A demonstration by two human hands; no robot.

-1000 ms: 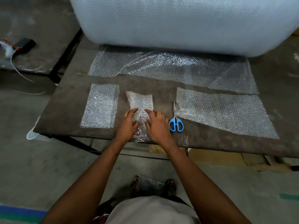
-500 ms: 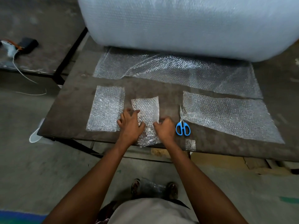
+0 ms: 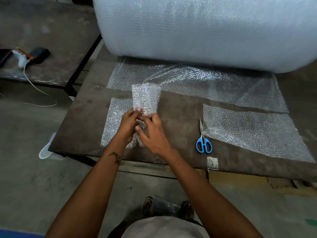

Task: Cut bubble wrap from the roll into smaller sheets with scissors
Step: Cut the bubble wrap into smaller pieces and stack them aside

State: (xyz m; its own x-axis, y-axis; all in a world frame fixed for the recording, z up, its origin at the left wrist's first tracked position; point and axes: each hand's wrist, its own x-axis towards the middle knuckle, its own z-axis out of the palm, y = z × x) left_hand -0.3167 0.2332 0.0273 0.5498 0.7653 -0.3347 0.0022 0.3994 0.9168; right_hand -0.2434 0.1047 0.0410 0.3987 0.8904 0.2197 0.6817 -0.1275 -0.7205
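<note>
Left hand [image 3: 127, 125] and right hand [image 3: 152, 133] are both pinching the small clear bubble-wrap sheet [image 3: 145, 98], its upper end standing up above the fingers. Just left of the grip, a flat cut rectangular sheet [image 3: 114, 124] is lying on the dark table [image 3: 180, 117]. Well right, closed blue-handled scissors [image 3: 203, 142] are resting beside a larger cut sheet [image 3: 253, 131]. Beyond, the big white roll [image 3: 205, 30] is lying.

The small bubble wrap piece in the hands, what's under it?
Under the small clear bubble wrap piece, lifted by both hands, lie the dark worn table and part of a flat cut sheet. The hands cover what lies right below them.
</note>
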